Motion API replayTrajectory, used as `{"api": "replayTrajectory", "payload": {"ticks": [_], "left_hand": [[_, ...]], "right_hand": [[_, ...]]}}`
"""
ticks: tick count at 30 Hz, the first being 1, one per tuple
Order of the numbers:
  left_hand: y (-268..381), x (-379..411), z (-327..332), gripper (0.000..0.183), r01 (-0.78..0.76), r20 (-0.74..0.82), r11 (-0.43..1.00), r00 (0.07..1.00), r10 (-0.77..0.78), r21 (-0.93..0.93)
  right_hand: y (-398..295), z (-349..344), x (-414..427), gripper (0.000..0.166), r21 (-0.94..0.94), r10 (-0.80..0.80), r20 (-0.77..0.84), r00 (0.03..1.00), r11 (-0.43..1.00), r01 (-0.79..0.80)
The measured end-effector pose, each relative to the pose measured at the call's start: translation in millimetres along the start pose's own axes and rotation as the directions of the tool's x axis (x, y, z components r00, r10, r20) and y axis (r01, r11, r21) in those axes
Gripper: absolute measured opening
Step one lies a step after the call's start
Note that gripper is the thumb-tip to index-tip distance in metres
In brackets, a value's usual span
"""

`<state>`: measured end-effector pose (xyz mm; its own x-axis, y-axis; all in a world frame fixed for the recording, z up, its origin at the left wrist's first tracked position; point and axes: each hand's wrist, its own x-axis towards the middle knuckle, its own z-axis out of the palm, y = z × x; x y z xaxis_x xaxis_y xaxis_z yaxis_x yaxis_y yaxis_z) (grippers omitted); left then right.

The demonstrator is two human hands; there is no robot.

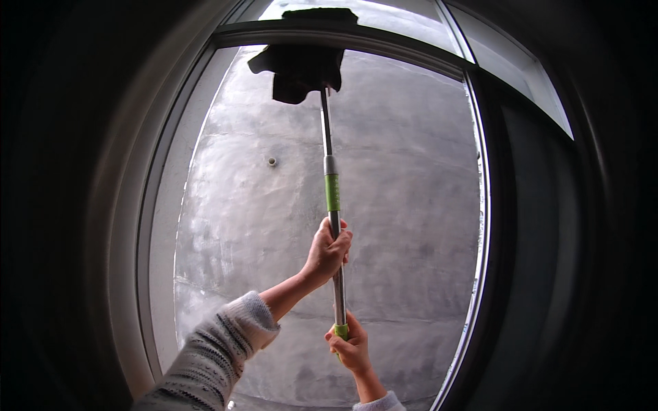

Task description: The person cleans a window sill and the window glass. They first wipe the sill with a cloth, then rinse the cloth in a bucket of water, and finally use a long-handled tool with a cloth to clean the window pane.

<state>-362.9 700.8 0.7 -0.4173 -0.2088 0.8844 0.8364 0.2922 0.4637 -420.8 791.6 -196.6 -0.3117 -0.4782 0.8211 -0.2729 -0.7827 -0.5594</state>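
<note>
My left hand (329,249) is wrapped around the metal shaft of a telescopic pole (340,293), a little below its green collar (333,192). Lower down, my right hand (353,344) grips the green handle (341,331) at the pole's bottom end. The pole stands nearly upright in the view and leads up to a dark cloth (308,72). This cloth hangs in loose folds below the window's crossbar (288,36), and a dark piece also shows above the bar. The cloth covers the pole's head, so its shape is hidden.
A window frame (151,216) surrounds the large pane. Through it a grey wall (411,205) with a small round pipe end (272,162) is visible. Smaller panes (509,56) lie above the crossbar. At the right stands a dark panel (540,216).
</note>
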Motion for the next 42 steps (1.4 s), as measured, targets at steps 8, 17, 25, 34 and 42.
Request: {"api": "replayTrajectory", "payload": {"ticks": [8,17,25,34,42], "left_hand": [[-18.2,14.6,68.7,0.014,-0.019,0.178,0.999,0.984,0.025,-0.032],[-35.9,9.4,84.3,0.016,-0.053,0.305,0.998,0.952,0.036,0.045],[-57.8,5.0,82.8,0.019,0.065,0.356,0.997,0.933,-0.049,-0.033],[-88.0,49.4,128.2,0.034,0.183,0.375,0.982,0.914,-0.153,-0.047],[-68.7,48.2,127.3,0.037,0.304,0.282,0.934,0.928,-0.244,-0.19]], "right_hand": [[-22.2,-22.6,-12.8,0.051,-0.099,-0.187,-0.189,0.964,0.98,0.171],[-11.8,-11.9,-30.5,0.058,-0.222,-0.28,-0.324,0.904,0.951,0.215],[-16.3,-22.9,-38.4,0.048,-0.351,-0.193,-0.403,0.894,0.936,0.044],[-33.5,-94.3,-14.4,0.042,-0.418,-0.177,-0.455,0.873,0.908,-0.034],[-5.1,-95.3,-64.8,0.042,-0.589,-0.177,-0.453,0.874,0.795,-0.144]]}}
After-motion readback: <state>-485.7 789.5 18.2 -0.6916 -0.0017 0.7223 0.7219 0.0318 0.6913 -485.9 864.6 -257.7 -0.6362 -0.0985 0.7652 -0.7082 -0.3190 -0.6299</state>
